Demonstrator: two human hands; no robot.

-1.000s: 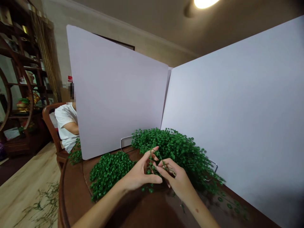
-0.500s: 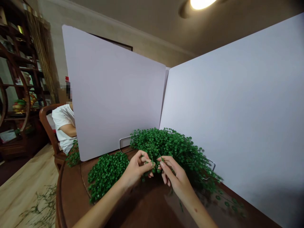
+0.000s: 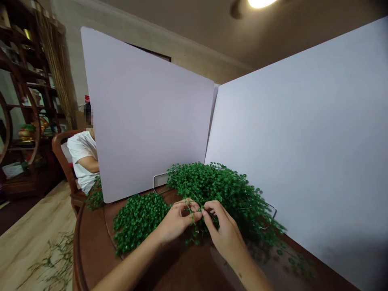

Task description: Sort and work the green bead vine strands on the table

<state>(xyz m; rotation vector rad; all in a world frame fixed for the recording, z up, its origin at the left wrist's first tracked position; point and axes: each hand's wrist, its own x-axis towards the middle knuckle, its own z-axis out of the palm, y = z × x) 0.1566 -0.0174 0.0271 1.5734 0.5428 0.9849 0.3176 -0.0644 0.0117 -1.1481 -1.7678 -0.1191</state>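
My left hand (image 3: 178,218) and my right hand (image 3: 222,224) meet fingertip to fingertip over the brown table (image 3: 178,266). Between them is a thin green artificial plant sprig (image 3: 194,231), pinched by both; its small round leaves hang below my left fingers. Just behind my hands spreads a large heap of green artificial sprigs (image 3: 218,182) with bead-like leaves. To the left of my left wrist lies a smaller, denser pile of the same greenery (image 3: 139,220). The exact spot where my fingertips grip is partly hidden.
Two white boards (image 3: 151,117) stand upright behind the heap, with metal wire stands (image 3: 155,184) at their feet. A person in a white shirt (image 3: 83,157) sits beyond the left board. Stem scraps (image 3: 57,258) lie on the floor, left of the table.
My hands have come closer together, and my right fingertips now touch the sprig near my left ones. The sprig has shifted and hangs lower. The camera view has moved slightly.
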